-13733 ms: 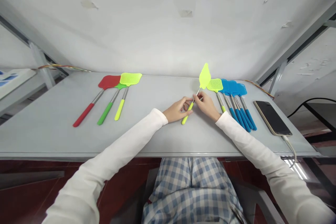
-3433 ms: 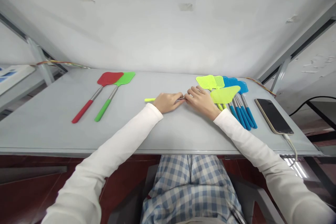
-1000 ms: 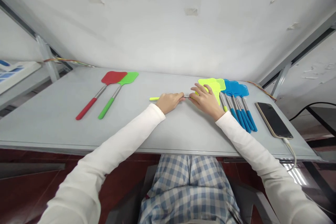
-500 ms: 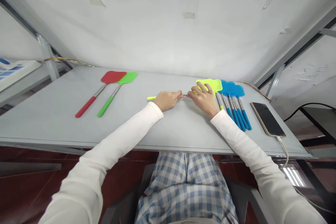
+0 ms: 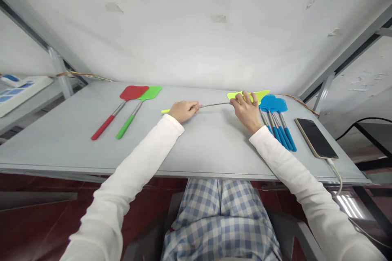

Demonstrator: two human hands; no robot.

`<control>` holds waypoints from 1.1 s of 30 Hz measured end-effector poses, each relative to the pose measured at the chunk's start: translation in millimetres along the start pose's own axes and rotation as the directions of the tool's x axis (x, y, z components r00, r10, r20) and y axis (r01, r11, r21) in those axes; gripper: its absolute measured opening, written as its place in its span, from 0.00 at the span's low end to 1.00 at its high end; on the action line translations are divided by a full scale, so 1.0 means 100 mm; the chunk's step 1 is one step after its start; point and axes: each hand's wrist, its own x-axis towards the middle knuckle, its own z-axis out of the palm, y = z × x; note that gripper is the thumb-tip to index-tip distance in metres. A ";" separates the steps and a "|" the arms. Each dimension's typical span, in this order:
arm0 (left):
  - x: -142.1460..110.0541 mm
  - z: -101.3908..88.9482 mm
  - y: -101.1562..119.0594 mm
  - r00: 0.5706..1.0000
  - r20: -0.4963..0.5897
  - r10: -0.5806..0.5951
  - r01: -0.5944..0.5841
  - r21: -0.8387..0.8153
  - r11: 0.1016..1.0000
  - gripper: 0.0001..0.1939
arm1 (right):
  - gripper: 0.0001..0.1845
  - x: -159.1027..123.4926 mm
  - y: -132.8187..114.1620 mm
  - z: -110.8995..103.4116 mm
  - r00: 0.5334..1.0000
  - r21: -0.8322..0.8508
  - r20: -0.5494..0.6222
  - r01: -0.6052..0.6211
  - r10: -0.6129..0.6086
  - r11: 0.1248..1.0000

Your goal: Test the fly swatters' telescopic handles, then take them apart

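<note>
- left hand (image 5: 183, 111): closed round the yellow handle (image 5: 165, 111) of a fly swatter; fingers wrapped, pressed together, handle tip poking out toward the desk's left end
- right hand (image 5: 246, 111): fingers spread over a yellow-green mesh head (image 5: 255, 96), pressing it; the steel shaft (image 5: 215, 104) runs into the palm side; whether thumb and fingers pinch the shaft or only the head, cannot tell
- fly swatter: held level just above the desk (image 5: 208, 147), across its middle toward the far edge, shaft drawn out between the hands
- toward the left end: red swatter (image 5: 134, 92) and green swatter (image 5: 150, 93), side by side, heads touching, well apart from the hands
- near the far right corner: blue swatters (image 5: 273, 104), bunched, just beside the right hand
- near the right edge: smartphone (image 5: 315, 138), dark screen, white cable (image 5: 335, 173) attached
- off the desk's left end: white box (image 5: 21, 91); blue print too small to read
</note>
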 end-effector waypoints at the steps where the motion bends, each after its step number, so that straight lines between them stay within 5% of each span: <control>1: -0.01 0.03 0.03 1.000 -0.017 0.011 -0.011 0.007 1.000 0.23 | 0.12 0.01 -0.04 -0.03 1.000 0.009 0.019 0.022 -0.022 1.000; 7: -0.02 0.31 0.34 0.973 -0.103 0.206 -0.205 0.027 0.978 0.20 | 0.16 0.10 -0.29 -0.21 0.966 0.069 0.178 0.179 -0.189 0.981; 11: 0.00 0.39 0.45 0.952 -0.202 0.231 -0.196 0.180 0.964 0.25 | 0.15 0.10 -0.25 -0.21 0.965 0.090 0.203 0.150 -0.165 0.985; 14: 0.01 0.37 0.42 0.964 -0.144 0.223 -0.184 0.243 0.952 0.28 | 0.14 0.07 -0.14 -0.12 0.958 0.180 0.235 0.121 -0.162 0.976; 20: 0.07 0.24 0.20 0.981 0.020 0.193 -0.188 0.343 0.920 0.26 | 0.17 0.07 0.12 0.04 0.963 0.237 0.230 0.087 -0.143 0.967; 33: -0.06 -0.12 -0.63 0.979 -0.158 0.125 -0.066 0.337 0.939 0.33 | 0.18 -0.07 0.68 0.07 0.987 0.119 0.163 -0.010 -0.009 0.993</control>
